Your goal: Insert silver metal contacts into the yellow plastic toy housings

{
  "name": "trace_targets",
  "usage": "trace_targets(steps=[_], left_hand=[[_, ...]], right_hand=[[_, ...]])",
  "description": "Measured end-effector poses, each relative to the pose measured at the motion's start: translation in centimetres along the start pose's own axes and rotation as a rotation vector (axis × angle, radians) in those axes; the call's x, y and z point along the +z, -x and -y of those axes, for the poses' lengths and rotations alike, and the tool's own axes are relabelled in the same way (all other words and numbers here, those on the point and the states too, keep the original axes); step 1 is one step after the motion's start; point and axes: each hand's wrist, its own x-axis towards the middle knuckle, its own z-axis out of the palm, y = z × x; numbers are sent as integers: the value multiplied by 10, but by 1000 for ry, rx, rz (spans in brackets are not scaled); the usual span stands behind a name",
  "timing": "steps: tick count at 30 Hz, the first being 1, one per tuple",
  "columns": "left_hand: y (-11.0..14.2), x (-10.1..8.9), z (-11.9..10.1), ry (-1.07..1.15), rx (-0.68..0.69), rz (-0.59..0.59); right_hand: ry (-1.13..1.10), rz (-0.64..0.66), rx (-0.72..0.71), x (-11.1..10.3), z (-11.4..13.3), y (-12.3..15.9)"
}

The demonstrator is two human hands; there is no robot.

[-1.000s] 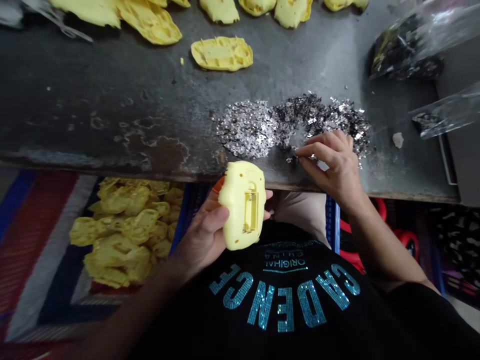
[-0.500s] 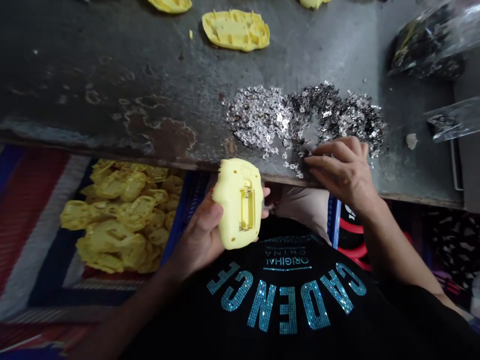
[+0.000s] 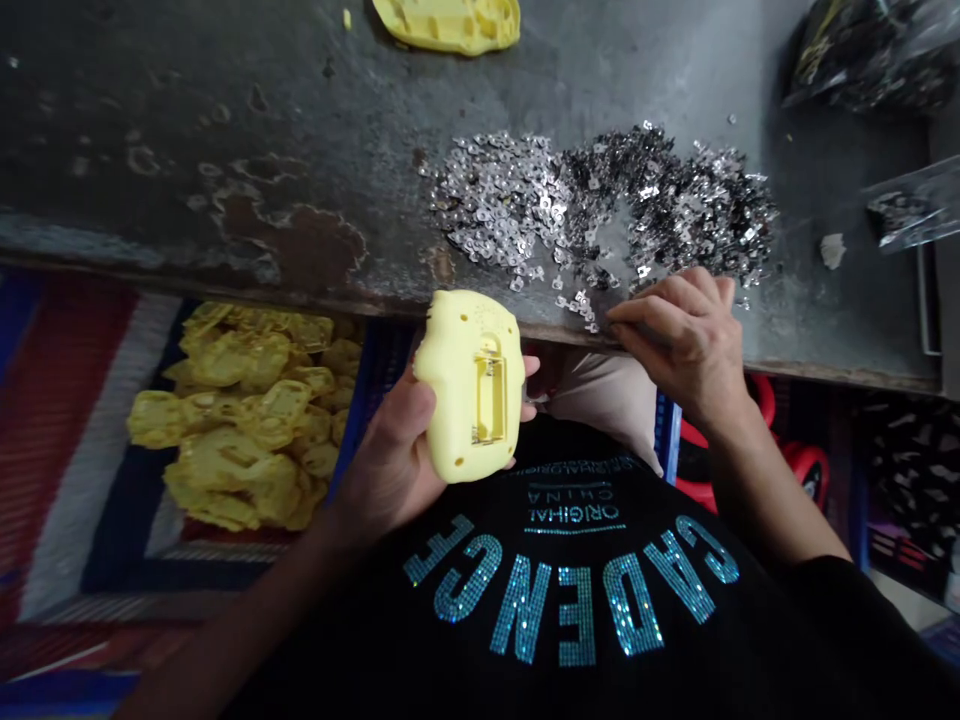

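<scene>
My left hand (image 3: pixel 401 435) grips a yellow plastic toy casing (image 3: pixel 451 410) in front of the bench edge. The casing's open battery compartment (image 3: pixel 490 400) faces up, with metal pieces at its two ends. By the edge of the bench, my right hand (image 3: pixel 688 340) has thumb and fingertips pinched together; whatever is between them is too small to make out. Just beyond that hand lies a pile of small metal contact plates (image 3: pixel 506 205), flat and bright on the left, darker and more tangled on the right. A few loose plates (image 3: pixel 579 308) lie near the fingertips.
Another yellow shell (image 3: pixel 454 22) rests on the worn metal bench (image 3: pixel 187 225). Below on the left, many yellow shells (image 3: pixel 232 430) fill a container. Plastic bags of dark metal parts (image 3: pixel 870 60) sit at the right, with a small white scrap (image 3: pixel 832 251) nearby.
The view has shifted, so the bench things sit higher in the picture. My right hand has drawn back slightly from the plates, fingertips pinched. My left hand keeps hold of the casing.
</scene>
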Motion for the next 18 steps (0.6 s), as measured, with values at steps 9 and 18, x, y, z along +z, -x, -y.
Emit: trace_targets(steps=[9, 18], left_hand=[[-4, 10, -1, 50, 30, 91], [-7, 14, 0, 137, -192, 186]], right_hand=[[51, 43, -95, 18, 1, 5], [-398, 30, 72, 13, 9, -5]])
